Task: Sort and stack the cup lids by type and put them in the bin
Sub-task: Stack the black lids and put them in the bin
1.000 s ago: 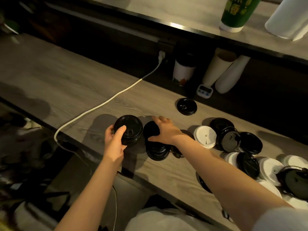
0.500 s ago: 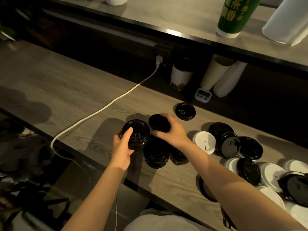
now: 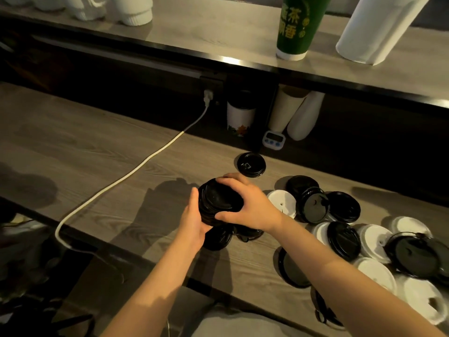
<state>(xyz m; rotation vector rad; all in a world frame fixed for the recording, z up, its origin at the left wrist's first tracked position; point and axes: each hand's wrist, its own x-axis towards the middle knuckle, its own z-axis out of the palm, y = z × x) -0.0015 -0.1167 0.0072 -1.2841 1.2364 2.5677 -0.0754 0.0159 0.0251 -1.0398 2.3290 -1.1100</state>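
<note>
Fingers of the right hand curl over the stack of black lids, thumb pinching its near edge. The left hand cups the stack's nine o'clock side. It sits mid-tabletop, with loose lids at its three o'clock.

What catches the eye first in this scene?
At the centre of the counter, the left hand and the right hand grip a stack of black lids between them. To the right lies a loose heap of black and white lids, and a green cup stands on the upper shelf.
</note>
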